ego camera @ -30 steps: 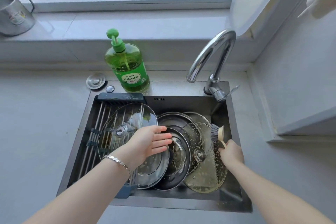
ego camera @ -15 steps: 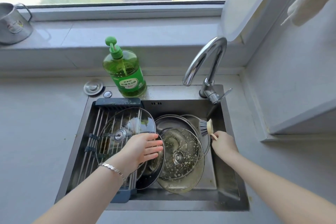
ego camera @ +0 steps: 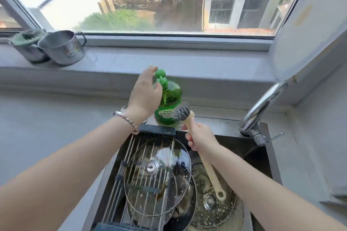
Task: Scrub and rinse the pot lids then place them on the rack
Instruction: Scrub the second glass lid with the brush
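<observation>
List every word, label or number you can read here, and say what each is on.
Green soap bottle, white label band: printed characters, too blurred to read.
Steel mug on the windowsill, coloured sticker: too small to read.
Nothing else carries text, so none is legible.

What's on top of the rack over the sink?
One glass lid, lying flat; the rack rods show through it. Its right edge overhangs darker lids in the sink, so their count is hidden.
</observation>
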Motion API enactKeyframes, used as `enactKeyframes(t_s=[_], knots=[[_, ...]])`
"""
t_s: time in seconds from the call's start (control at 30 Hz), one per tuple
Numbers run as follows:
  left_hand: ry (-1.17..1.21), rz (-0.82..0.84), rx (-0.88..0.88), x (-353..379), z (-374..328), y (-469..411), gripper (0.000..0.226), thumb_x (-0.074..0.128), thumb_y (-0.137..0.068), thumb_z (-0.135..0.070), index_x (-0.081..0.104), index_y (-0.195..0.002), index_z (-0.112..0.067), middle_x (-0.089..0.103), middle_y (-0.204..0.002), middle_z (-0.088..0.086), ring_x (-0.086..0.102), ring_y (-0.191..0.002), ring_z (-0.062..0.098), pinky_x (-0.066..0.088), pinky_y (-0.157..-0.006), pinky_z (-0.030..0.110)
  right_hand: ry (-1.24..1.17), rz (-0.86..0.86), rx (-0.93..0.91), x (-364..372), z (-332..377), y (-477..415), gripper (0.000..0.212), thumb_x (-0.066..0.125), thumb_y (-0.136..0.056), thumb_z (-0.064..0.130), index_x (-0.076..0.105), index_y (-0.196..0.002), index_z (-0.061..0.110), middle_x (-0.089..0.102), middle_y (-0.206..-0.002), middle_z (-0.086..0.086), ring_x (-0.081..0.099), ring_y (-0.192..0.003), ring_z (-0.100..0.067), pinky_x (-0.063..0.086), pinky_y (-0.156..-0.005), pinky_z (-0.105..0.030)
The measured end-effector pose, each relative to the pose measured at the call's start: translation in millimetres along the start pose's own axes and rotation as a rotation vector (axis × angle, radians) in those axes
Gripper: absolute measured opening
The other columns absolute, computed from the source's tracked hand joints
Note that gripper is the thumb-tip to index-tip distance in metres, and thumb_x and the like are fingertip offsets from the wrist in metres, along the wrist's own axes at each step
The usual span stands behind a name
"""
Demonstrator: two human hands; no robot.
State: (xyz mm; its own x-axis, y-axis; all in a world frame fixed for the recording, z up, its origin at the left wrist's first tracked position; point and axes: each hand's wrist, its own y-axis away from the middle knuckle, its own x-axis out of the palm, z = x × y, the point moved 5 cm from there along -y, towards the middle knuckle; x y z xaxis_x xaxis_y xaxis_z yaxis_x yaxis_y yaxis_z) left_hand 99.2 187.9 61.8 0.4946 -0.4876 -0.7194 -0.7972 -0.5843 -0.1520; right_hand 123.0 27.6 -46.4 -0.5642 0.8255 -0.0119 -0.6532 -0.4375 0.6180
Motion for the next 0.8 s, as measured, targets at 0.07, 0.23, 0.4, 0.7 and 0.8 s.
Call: enactKeyframes(t_s=[0.07,0.23,0.4,0.7,0.8], knots=[[-0.108,0.079,0.072,1.5,-1.6,-32.6,0.045,0.038,-0.099,-0.015,0.033,-0.144,-0.014,0.026,-0.155,0.000,0.019,-0.143,0.014,0.015,-0.115,0.027,-0.033,0.057,-0.003,17.6,12.4,-7.3,0.046,0.029,-0.100,0.045,0.056,-0.089,0.009,0.037,-0.053,0.001,0.030,-0.038,-0.008,0.023,-0.035,-0.016],[-0.287,0.403,0.032,25.6,22.5,-85.9,0.040,0.032,-0.102,-0.034,0.047,-0.136,-0.021,0.029,-0.154,0.004,0.006,-0.146,0.017,0.018,-0.115,0.039,-0.008,0.111,-0.006,41.8,28.2,-28.5,0.050,0.028,-0.098,0.051,0.053,-0.084,0.010,0.035,-0.052,0.002,0.028,-0.038,-0.008,0.022,-0.036,-0.018],[-0.206,0.496,0.002,39.7,32.6,-98.9,0.028,0.038,-0.098,-0.030,0.061,-0.106,-0.016,0.062,-0.112,0.012,0.052,-0.115,0.028,0.041,-0.089,0.034,0.008,0.127,-0.082,45.9,39.3,-47.8,0.050,0.029,-0.097,0.052,0.049,-0.077,0.011,0.033,-0.048,0.002,0.023,-0.034,-0.008,0.018,-0.034,-0.018],[-0.025,0.569,0.026,55.7,47.2,-98.2,0.033,0.037,-0.099,-0.022,0.053,-0.127,-0.025,0.062,-0.094,0.004,0.056,-0.091,0.021,0.040,-0.080,0.027,-0.020,0.165,-0.158,50.6,44.7,-63.2,0.050,0.032,-0.097,0.048,0.047,-0.070,0.009,0.027,-0.046,0.000,0.021,-0.030,-0.006,0.016,-0.032,-0.015],[-0.072,0.619,0.047,55.3,47.5,-100.7,0.039,0.035,-0.100,-0.026,0.040,-0.139,-0.029,0.052,-0.135,0.004,0.054,-0.116,0.021,0.039,-0.099,0.029,-0.023,0.173,-0.150,50.3,44.8,-63.5,0.050,0.033,-0.097,0.048,0.047,-0.070,0.009,0.028,-0.046,0.000,0.021,-0.031,-0.006,0.017,-0.032,-0.015]])
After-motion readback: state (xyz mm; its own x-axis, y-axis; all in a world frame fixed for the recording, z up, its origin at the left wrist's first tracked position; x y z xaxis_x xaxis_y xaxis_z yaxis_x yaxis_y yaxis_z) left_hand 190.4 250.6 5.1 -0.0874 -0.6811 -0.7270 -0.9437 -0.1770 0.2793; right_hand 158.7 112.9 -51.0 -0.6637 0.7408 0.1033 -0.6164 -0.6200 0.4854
